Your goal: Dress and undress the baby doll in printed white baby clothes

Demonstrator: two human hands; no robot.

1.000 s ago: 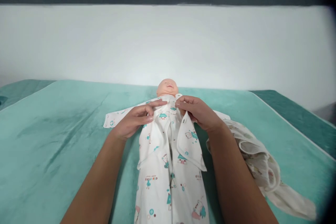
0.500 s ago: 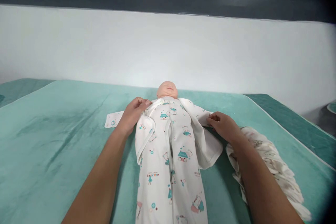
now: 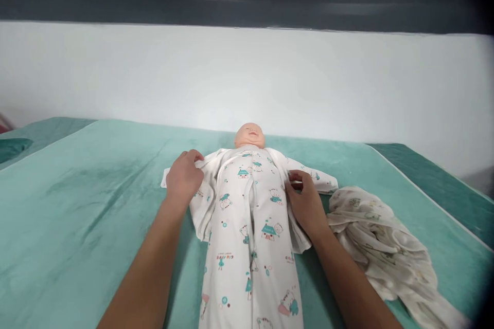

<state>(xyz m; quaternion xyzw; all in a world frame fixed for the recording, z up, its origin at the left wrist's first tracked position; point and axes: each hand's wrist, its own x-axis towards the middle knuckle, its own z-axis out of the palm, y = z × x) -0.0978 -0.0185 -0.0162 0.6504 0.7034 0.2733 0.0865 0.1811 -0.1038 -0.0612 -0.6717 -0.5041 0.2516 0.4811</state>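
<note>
A baby doll (image 3: pixel 250 134) lies on its back on a teal mat (image 3: pixel 85 200), dressed in a white printed romper (image 3: pixel 247 226). My left hand (image 3: pixel 184 177) rests on the romper's left front flap near the doll's shoulder, fingers curled round the fabric. My right hand (image 3: pixel 306 204) lies on the right flap beside the doll's chest, its fingers pinching the cloth edge. Both flaps are spread open to the sides, and the doll's body under them is covered by another printed layer.
A crumpled white printed cloth (image 3: pixel 382 247) lies on the mat at my right forearm. A white wall (image 3: pixel 247 77) runs behind the mat, with a dark window frame above. Darker teal padding (image 3: pixel 436 169) borders the mat at right and far left.
Both hands left the doll's collar and drew the romper's flaps apart. The left hand moved out to the left shoulder; the right swung out, then came back beside the chest.
</note>
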